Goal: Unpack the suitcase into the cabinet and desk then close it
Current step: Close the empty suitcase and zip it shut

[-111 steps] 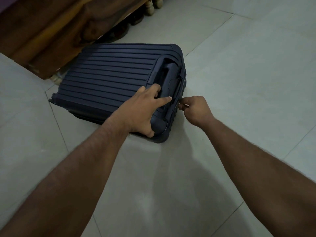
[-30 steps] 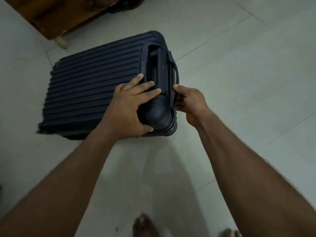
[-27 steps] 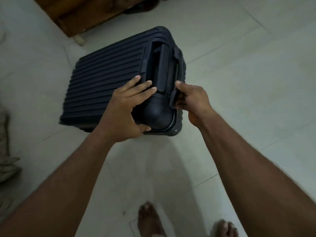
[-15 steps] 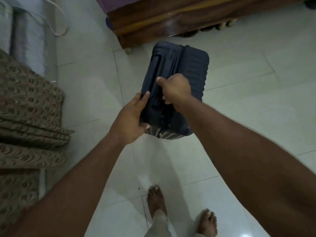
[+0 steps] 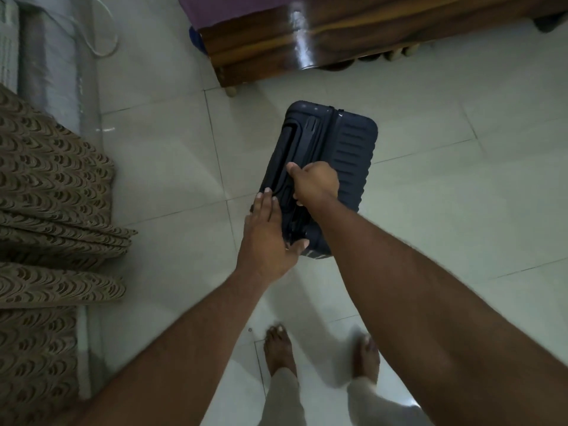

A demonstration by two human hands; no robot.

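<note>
A dark navy ribbed hard-shell suitcase stands upright and closed on the pale tiled floor, seen from above. My right hand grips the carry handle on its top, fingers curled round it. My left hand lies with straight fingers flat against the suitcase's near left corner, thumb along the edge. The telescopic handle sits folded in its recess on the top face.
A polished wooden bed frame with a purple cover stands just beyond the suitcase. A brown patterned curtain hangs at the left, beside a white ribbed unit with a cord. My bare feet stand on the tiles below.
The suitcase went from lying flat to standing upright. My right hand moved from the zip at its edge to the top handle; my left hand slid to its corner. I stood up.
</note>
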